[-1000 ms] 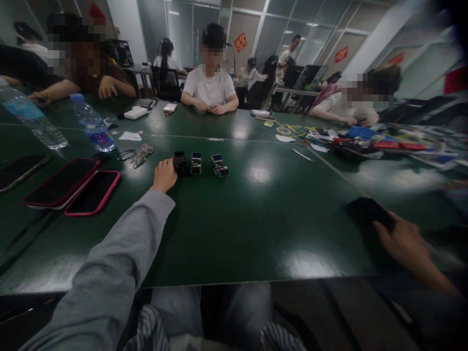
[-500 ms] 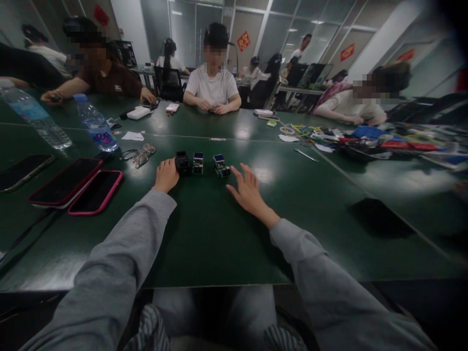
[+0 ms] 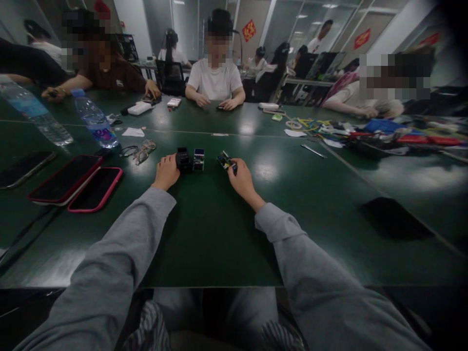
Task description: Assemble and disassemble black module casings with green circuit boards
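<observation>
Two arms in grey sleeves reach across a glossy dark-green tabletop. The right hand grasps a small, slanted electronic module with exposed circuitry between thumb and fingers, right of centre; whether it touches the surface is unclear. The left hand is curled against the left side of a boxy black device; whether it grips cannot be told. Just beside that device, between the hands, sits a second small module with a dark square screen. Farther left are thin-framed eyeglasses and a pink-edged black phone.
</observation>
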The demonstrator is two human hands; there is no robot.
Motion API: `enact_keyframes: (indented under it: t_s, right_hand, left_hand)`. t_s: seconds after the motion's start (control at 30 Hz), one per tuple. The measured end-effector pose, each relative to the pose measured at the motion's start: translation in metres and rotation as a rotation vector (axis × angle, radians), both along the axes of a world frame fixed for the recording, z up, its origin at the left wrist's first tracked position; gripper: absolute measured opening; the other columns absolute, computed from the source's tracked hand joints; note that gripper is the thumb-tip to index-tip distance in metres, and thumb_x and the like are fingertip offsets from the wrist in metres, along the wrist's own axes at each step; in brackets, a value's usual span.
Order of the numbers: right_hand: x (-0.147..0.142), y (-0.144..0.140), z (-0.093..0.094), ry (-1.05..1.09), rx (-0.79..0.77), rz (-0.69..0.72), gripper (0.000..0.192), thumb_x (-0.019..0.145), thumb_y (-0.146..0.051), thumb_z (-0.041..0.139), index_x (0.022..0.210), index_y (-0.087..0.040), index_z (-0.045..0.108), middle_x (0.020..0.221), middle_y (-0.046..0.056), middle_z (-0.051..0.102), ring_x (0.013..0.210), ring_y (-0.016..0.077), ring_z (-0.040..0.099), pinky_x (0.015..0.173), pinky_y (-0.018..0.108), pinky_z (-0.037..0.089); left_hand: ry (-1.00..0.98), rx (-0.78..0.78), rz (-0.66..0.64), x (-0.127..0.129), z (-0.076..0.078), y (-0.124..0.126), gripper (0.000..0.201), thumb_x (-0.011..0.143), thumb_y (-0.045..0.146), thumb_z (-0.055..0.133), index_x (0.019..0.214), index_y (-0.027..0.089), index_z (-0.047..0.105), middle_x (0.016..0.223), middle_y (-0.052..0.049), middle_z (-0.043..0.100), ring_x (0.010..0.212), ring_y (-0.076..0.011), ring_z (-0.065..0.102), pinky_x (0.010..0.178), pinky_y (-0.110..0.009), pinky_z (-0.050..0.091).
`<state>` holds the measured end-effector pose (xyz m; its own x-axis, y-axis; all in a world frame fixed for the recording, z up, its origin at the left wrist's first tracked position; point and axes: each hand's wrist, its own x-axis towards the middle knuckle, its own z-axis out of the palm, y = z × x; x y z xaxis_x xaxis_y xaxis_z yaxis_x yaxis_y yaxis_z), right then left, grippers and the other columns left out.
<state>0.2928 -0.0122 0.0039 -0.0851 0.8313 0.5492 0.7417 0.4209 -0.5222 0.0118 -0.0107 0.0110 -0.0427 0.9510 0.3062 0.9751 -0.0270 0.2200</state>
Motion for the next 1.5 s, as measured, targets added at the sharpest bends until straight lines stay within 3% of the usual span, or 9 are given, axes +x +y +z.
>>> enact_keyframes:
  t_s: [0.23,0.37,0.47,0.63,0.87,1.07,1.23,1.37,1.5]
  right_hand:
    - [0.002,0.008,-0.004,-0.027,-0.079,-0.054,0.027,0.094,-0.027,0.033,0.1,-0.017,0.058,0.104,0.014,0.066,0.095,0.0273,0.055,0.09,0.044,0.044]
    - [0.002,0.005,-0.003,0.003,-0.047,-0.067,0.033,0.092,-0.046,0.048,0.102,-0.016,0.056,0.101,0.015,0.063,0.096,0.0283,0.055,0.086,0.043,0.047]
    - [0.001,0.001,0.0,0.006,0.011,-0.005,0.037,0.089,-0.044,0.056,0.112,-0.015,0.054,0.106,0.015,0.062,0.097,0.027,0.057,0.086,0.042,0.049]
    - [0.002,0.001,0.001,0.08,-0.031,0.037,0.035,0.096,-0.039,0.042,0.12,-0.018,0.056,0.102,0.012,0.067,0.092,0.0243,0.063,0.086,0.04,0.05]
    - [0.007,0.015,-0.003,0.067,-0.124,-0.073,0.046,0.099,-0.038,0.025,0.101,-0.015,0.064,0.103,0.016,0.069,0.099,0.0298,0.063,0.094,0.05,0.047]
    - [0.001,0.002,-0.001,-0.036,0.015,-0.023,0.063,0.095,-0.054,0.043,0.138,-0.009,0.045,0.128,0.023,0.055,0.119,0.0348,0.054,0.101,0.055,0.045]
    - [0.001,-0.004,0.001,-0.126,-0.037,0.065,0.052,0.095,-0.034,0.041,0.141,-0.01,0.045,0.126,0.021,0.058,0.116,0.0338,0.057,0.1,0.055,0.047]
    - [0.019,-0.019,0.006,-0.149,-0.053,0.147,0.051,0.094,-0.033,0.043,0.141,-0.013,0.047,0.125,0.018,0.06,0.112,0.0296,0.061,0.098,0.049,0.051]
    - [0.071,-0.048,0.008,-0.212,-0.06,0.245,0.051,0.095,-0.037,0.046,0.143,-0.019,0.046,0.13,0.013,0.061,0.115,0.0261,0.062,0.101,0.047,0.05]
  left_hand:
    - [0.021,-0.007,0.0,-0.002,0.0,0.0,0.054,0.087,0.014,0.041,0.141,0.01,0.043,0.136,-0.02,0.054,0.126,-0.034,0.048,0.103,-0.05,0.043]
    - [0.028,-0.001,-0.003,-0.002,0.0,0.0,0.054,0.087,0.014,0.041,0.141,0.009,0.043,0.136,-0.02,0.054,0.126,-0.0342,0.049,0.103,-0.05,0.044]
    - [0.03,-0.014,0.004,-0.002,0.0,0.0,0.055,0.087,0.014,0.041,0.141,0.011,0.043,0.138,-0.019,0.054,0.127,-0.0335,0.048,0.104,-0.051,0.044]
    - [0.021,-0.01,0.005,-0.002,0.0,0.001,0.054,0.087,0.013,0.041,0.141,0.011,0.043,0.137,-0.019,0.054,0.126,-0.0331,0.049,0.104,-0.05,0.044]
    - [0.024,-0.003,0.002,-0.002,-0.002,0.001,0.054,0.086,0.013,0.042,0.14,0.01,0.044,0.137,-0.019,0.054,0.127,-0.0333,0.048,0.103,-0.049,0.044]
    - [0.025,0.002,-0.001,-0.001,-0.001,0.0,0.053,0.088,0.014,0.04,0.141,0.009,0.043,0.136,-0.019,0.054,0.126,-0.0332,0.049,0.103,-0.05,0.044]
    - [0.018,-0.003,-0.003,-0.001,0.0,0.0,0.053,0.088,0.014,0.04,0.141,0.01,0.043,0.137,-0.019,0.054,0.126,-0.0331,0.049,0.103,-0.05,0.044]
    - [0.011,-0.016,0.0,0.0,0.001,0.0,0.055,0.086,0.013,0.042,0.141,0.011,0.042,0.137,-0.019,0.054,0.128,-0.0326,0.048,0.103,-0.05,0.044]
    - [0.008,-0.007,-0.009,0.0,0.002,-0.002,0.055,0.086,0.013,0.042,0.141,0.012,0.042,0.137,-0.018,0.054,0.128,-0.0325,0.048,0.103,-0.05,0.044]
